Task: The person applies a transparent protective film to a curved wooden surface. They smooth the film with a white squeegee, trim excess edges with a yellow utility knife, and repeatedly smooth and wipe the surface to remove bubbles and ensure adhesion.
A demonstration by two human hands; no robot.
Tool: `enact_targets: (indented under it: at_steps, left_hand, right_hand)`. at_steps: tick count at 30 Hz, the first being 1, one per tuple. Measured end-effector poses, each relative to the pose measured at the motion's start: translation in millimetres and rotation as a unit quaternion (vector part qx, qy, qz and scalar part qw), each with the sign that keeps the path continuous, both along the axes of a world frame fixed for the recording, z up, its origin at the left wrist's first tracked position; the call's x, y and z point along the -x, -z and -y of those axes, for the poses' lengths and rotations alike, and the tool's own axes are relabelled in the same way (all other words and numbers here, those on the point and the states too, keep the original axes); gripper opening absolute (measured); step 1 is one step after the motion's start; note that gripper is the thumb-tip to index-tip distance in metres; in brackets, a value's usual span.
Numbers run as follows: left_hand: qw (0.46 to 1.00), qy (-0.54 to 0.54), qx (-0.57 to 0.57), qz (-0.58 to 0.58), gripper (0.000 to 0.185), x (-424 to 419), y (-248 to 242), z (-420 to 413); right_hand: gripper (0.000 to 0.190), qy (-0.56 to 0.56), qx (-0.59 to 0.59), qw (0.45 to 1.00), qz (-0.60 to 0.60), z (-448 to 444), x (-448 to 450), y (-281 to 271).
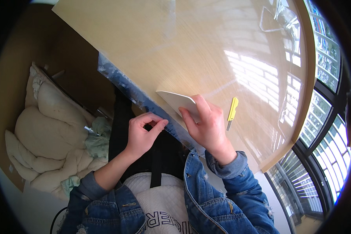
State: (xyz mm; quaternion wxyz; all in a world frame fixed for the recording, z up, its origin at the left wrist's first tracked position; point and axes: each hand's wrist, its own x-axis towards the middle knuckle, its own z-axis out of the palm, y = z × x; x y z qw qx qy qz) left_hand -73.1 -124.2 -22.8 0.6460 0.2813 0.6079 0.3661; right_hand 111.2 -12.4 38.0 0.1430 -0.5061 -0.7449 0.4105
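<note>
A clear glossy film covers the light wood tabletop [193, 58], and a translucent strip of it hangs over the near edge. My left hand [144, 131] pinches the hanging film strip [128, 87] at its lower edge, thumb against fingers. In my right hand [206, 125] is a white flat scraper [178, 102], its long edge resting on the tabletop near the edge. To the right of that hand lies a yellow utility knife [232, 112] with its blade out.
Crumpled clear film [286, 20] lies at the table's far right, by a raised wooden rim [311, 58]. A beige quilt [52, 122] and pale green cloth [98, 137] are heaped at the left below the table. Barred windows [327, 158] stand on the right.
</note>
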Motion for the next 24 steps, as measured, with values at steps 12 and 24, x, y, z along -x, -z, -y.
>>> enact_targets:
  at_steps: [12,24]
  left_hand:
    - [1.0,0.008,-0.008,-0.008,0.014,5,5,0]
    - [0.995,-0.044,-0.086,-0.025,0.018,31,17,-16]
  right_hand:
    - [0.044,0.289,0.051,0.954,-0.066,-32,-65,-5]
    - [0.045,0.193,-0.053,0.934,0.296,22,-136,-8]
